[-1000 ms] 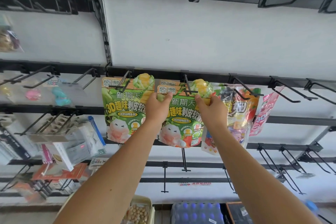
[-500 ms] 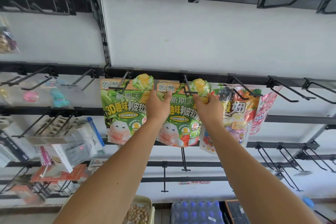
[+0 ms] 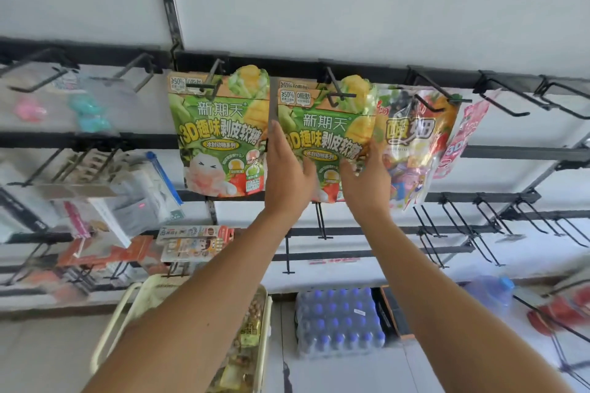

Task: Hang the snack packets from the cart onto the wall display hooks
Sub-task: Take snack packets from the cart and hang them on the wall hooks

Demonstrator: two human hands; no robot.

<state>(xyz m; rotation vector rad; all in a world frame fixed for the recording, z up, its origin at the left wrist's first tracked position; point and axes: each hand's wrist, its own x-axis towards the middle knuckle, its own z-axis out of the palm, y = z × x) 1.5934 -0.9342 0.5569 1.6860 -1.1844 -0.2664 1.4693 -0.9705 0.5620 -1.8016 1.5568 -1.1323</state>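
Observation:
A green snack packet hangs on a black wall hook, with a second identical one just behind it. My left hand holds its lower left edge, thumb across the front. My right hand holds its lower right edge. Another green packet hangs on the hook to the left. A colourful candy packet and a pink packet hang to the right. Below, the cream cart carries more snack packets.
Empty black hooks stick out along the rail to the right, with more rows beneath. Stationery and small goods hang at the left. A shrink-wrapped pack of water bottles stands on the floor by the cart.
Both hands have slid down from the packet's top at the hook to its lower edges. The view has tilted downward, showing the cart and floor.

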